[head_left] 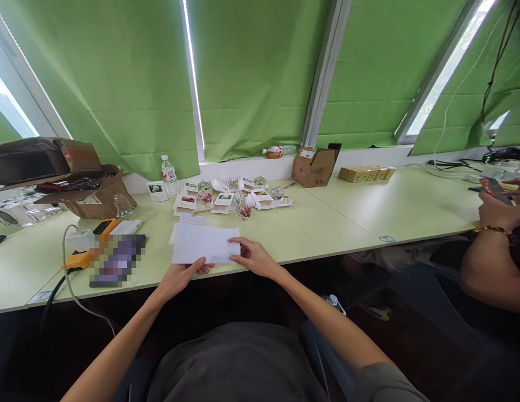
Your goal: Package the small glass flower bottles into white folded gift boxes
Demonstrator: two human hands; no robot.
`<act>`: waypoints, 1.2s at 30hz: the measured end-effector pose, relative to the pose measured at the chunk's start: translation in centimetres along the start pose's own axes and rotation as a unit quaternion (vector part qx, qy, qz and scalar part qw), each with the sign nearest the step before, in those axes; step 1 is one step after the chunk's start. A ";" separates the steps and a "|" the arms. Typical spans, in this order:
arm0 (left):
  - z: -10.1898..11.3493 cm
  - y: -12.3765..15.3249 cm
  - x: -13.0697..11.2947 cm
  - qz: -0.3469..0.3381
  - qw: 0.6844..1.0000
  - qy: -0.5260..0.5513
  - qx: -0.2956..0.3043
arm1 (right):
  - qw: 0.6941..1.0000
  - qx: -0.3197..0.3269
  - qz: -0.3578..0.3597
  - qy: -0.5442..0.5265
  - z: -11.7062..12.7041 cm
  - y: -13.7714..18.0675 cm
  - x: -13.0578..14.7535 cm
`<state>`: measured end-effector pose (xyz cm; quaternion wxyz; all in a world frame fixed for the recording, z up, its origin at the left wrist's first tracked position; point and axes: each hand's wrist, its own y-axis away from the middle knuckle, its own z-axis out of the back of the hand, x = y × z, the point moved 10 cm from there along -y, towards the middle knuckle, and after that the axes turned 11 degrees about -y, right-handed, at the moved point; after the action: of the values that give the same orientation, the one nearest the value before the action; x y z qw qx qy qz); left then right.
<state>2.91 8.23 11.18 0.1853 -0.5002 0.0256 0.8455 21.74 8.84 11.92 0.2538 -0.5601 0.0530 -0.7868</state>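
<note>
A blank white sheet, paper or thin card (203, 243), is held at the front edge of the pale table (335, 223). My left hand (187, 274) grips its lower edge, thumb on top and fingers beneath. On the right side, my right hand (253, 257) pinches the sheet between thumb and fingers. Just behind the sheet lie more white pieces (190, 219), partly hidden by it. Beyond them is a cluster of small white boxes with printed labels (223, 202) and round clear ornaments, one with red inside (243, 210).
On the left are a pixelated purple object (118, 261), a yellow-black device (104, 226), cables and an open carton (98, 195). At the back stand a water bottle (168, 174), a brown box (314, 167) and a yellow pack (366, 174). Another person's hand (500, 209) holds a phone at right.
</note>
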 end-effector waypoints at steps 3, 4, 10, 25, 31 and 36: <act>0.1 -0.1 0.0 -0.004 1.000 0.000 -0.007 | 1.000 -0.003 0.003 -0.024 0.2 0.1 0.3; 0.1 -0.2 0.0 -0.005 1.000 -0.002 -0.010 | 0.999 -0.003 0.005 -0.036 0.2 0.2 0.4; 0.2 -0.4 0.1 -0.011 1.000 -0.002 -0.017 | 0.995 -0.007 0.000 -0.102 0.3 0.2 0.5; 0.2 -0.5 -0.2 -0.029 0.999 0.005 -0.019 | 0.994 -0.005 -0.016 -0.109 0.6 0.0 -0.9; 0.0 -0.7 0.3 -0.024 1.000 0.004 -0.007 | 0.990 -0.018 -0.018 -0.136 0.6 -0.1 -1.0; 0.0 -0.7 0.0 -0.036 0.999 0.002 -0.003 | 0.989 -0.011 -0.023 -0.148 0.5 -0.2 -1.1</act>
<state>3.14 8.84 11.23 0.2141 -0.5028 0.0059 0.8374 22.38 9.58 11.21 0.2350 -0.6743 0.0103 -0.7000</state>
